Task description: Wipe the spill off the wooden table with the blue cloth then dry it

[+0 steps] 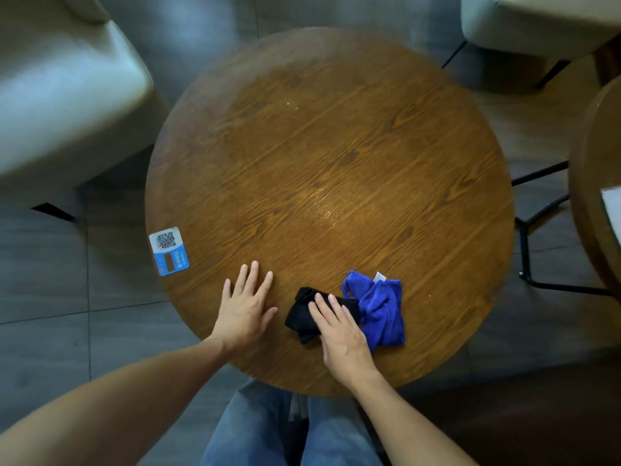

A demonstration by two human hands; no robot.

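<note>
Both hands flat: right hand (pixel 339 334) on black cloth (pixel 302 317) (no grip)

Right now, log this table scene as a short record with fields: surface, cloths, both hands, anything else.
surface: round wooden table, wet sheen near the middle
blue cloth: crumpled, near edge, not held
black cloth: beside the blue one, touching it
right hand: flat on the black cloth, fingers extended
left hand: flat on bare wood, empty
other: QR sticker at left edge

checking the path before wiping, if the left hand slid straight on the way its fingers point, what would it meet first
Nothing, as far as this view shows: the left hand lies flat, fingers pointing up the bare wooden table; only the far rim lies ahead.
</note>
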